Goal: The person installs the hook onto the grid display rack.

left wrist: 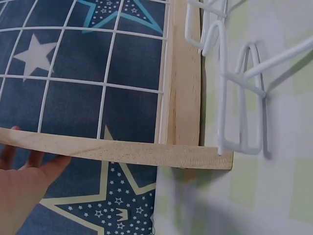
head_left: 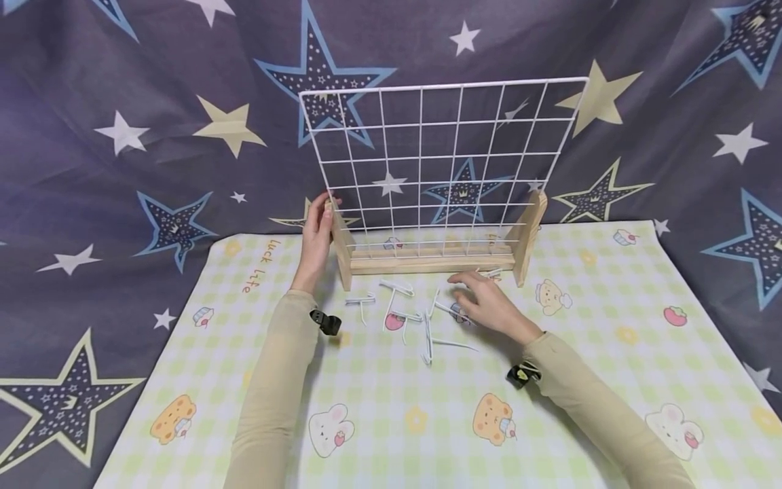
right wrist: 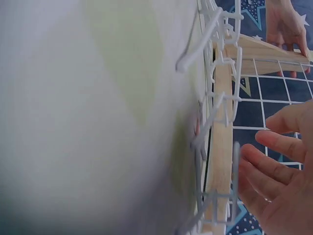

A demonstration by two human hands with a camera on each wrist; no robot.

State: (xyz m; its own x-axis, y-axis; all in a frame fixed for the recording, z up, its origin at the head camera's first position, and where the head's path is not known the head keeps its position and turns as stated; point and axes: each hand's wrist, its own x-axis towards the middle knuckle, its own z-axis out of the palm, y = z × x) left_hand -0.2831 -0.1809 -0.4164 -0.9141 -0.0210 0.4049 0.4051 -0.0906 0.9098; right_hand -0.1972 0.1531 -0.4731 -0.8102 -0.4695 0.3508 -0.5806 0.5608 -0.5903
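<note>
A white wire grid panel [head_left: 420, 124] stands upright in a wooden stand [head_left: 432, 263] at the back of the table. My left hand [head_left: 315, 239] grips the upper end of the stand's left side piece [left wrist: 122, 151]; in the right wrist view its fingers curl over that wood. Several white wire hooks [head_left: 429, 337] lie loose in front of the stand, some seen close up as a hook [left wrist: 223, 88] in the left wrist view. Over the right end of these hooks hovers my right hand [head_left: 491, 307], fingers loosely bent and apart, with nothing held.
A green-and-white checked tablecloth [head_left: 415, 455] with cartoon prints covers the table. Right behind the grid hangs a dark curtain [head_left: 256, 183] patterned with stars. The stand's right side piece [head_left: 529, 234] rises just beyond my right hand.
</note>
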